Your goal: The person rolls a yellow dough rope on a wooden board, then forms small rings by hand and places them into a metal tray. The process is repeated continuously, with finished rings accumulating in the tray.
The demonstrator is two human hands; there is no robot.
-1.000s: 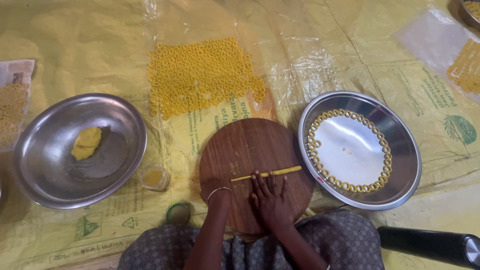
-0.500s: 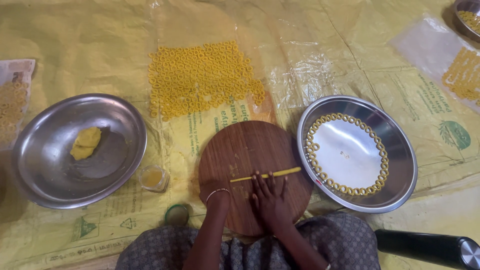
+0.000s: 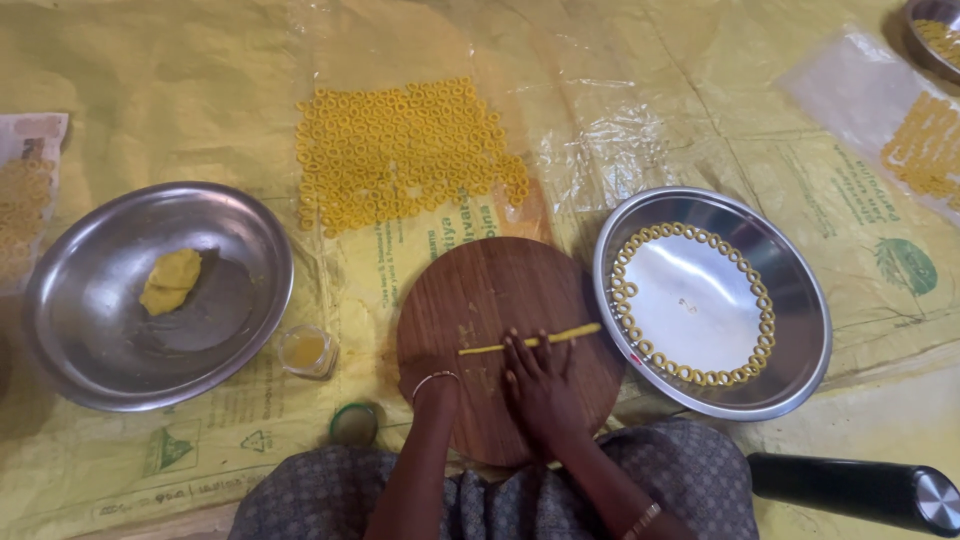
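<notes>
On the round wooden board we saw a thin rope of yellow dough lying crosswise, with the right hand spread flat, fingertips pressing its middle. The left hand, bangle at the wrist, rested at the board's near-left edge; we could not tell whether it grasped anything. Right of the board sat a shiny steel plate rimmed with small dough rings. Left of it, a steel bowl held a soft dough lump. Beyond the board, rings lay on crinkled plastic.
</notes>
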